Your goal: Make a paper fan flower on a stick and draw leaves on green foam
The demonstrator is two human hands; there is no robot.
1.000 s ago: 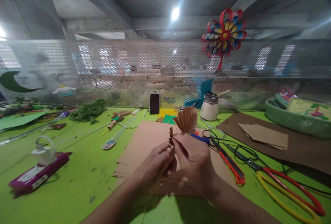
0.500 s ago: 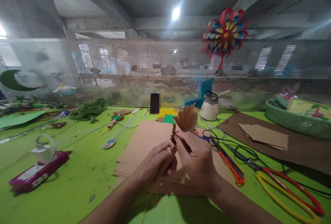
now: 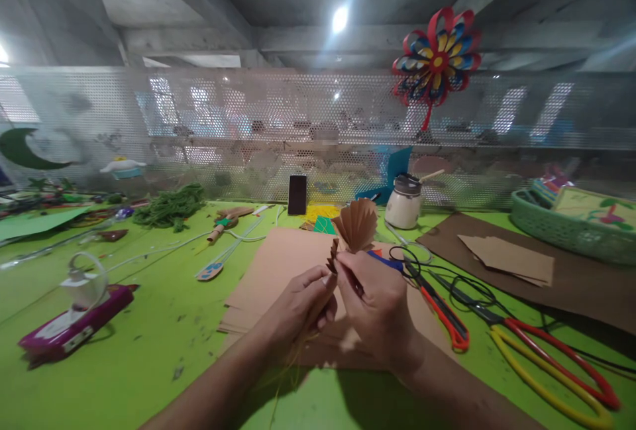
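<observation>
My left hand [image 3: 298, 311] and my right hand [image 3: 375, 304] meet over a stack of brown paper sheets [image 3: 278, 271] on the green table [image 3: 149, 337]. Both pinch the base of a pleated brown paper fan [image 3: 355, 226], which stands up above my fingers. Thin straw-coloured fibres [image 3: 293, 367] hang down from under my left hand. The fingers of both hands are closed around the fan's folded stem.
Scissors with orange handles [image 3: 442, 317] and red-yellow handles [image 3: 551, 357] lie to the right. A white jar [image 3: 403, 202], a dark phone [image 3: 297, 195], a green basket [image 3: 561, 228], dark brown sheets [image 3: 521, 264], a tape dispenser [image 3: 74, 314] and green yarn [image 3: 169, 208] surround the work area. A perforated screen stands behind, with a paper pinwheel [image 3: 437, 62] on it.
The fan has been raised slightly and my right fingers have shifted up along its base. The view tilted a little; otherwise the hands stay together.
</observation>
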